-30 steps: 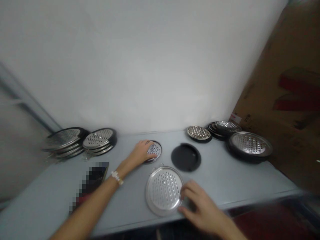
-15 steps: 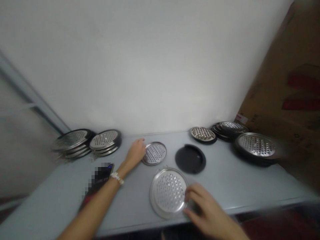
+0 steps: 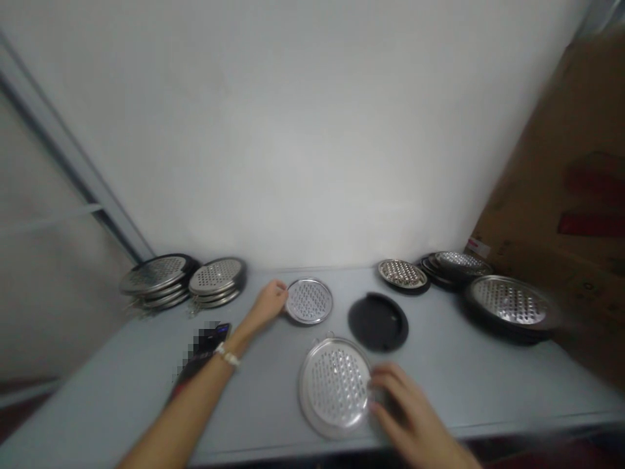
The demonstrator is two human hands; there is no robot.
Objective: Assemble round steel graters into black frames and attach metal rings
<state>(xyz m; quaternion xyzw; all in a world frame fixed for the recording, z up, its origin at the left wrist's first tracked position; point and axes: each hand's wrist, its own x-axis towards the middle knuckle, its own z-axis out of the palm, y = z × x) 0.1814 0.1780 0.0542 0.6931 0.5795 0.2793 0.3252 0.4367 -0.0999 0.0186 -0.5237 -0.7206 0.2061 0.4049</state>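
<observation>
My left hand (image 3: 267, 305) rests its fingertips against the left rim of a small perforated steel disc (image 3: 309, 301) lying flat on the grey table (image 3: 258, 407). My right hand (image 3: 409, 409) is cupped against the right rim of a larger perforated steel disc (image 3: 334, 387), which has a small loop at its far edge. Whether either hand grips its rim is hard to tell. A round black lid (image 3: 377, 322) lies between the two discs and the right-hand stacks, touching neither hand.
Two stacks of perforated discs (image 3: 216, 277) stand at the far left, and several more discs and stacks (image 3: 510, 301) sit at the far right. A phone (image 3: 205, 345), partly pixelated, lies under my left forearm. A white wall and a cardboard box (image 3: 551, 195) bound the table.
My left hand has drawn back from the top of the small disc to its left rim, uncovering its surface. The whole view has drifted, with everything sitting lower and further right.
</observation>
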